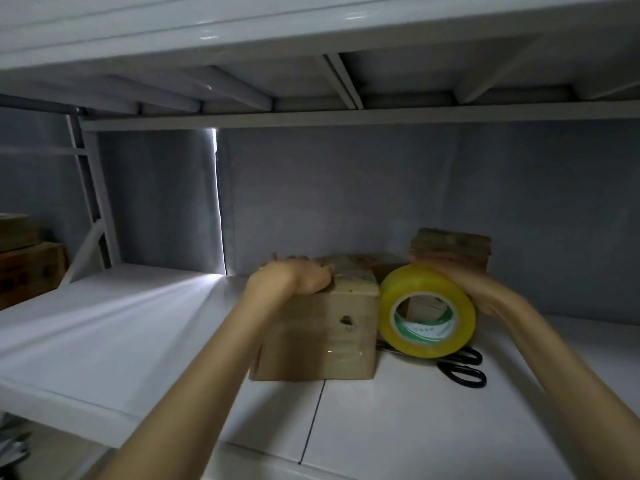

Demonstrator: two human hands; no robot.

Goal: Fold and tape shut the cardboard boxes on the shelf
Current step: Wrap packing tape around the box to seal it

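While gripping tape roll (427,311), right hand (464,289) beside box (318,327).

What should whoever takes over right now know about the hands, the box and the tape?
Left hand: rests on the top near edge of the cardboard box, steadying it.
Right hand: holds the yellow tape roll upright beside the box's right side.
Scissors lie on the shelf under the roll.
Done: the flaps are folded down; glossy tape shows along the top and front.
Left: cut the tape. A second box stands behind; whether it is sealed is unclear.
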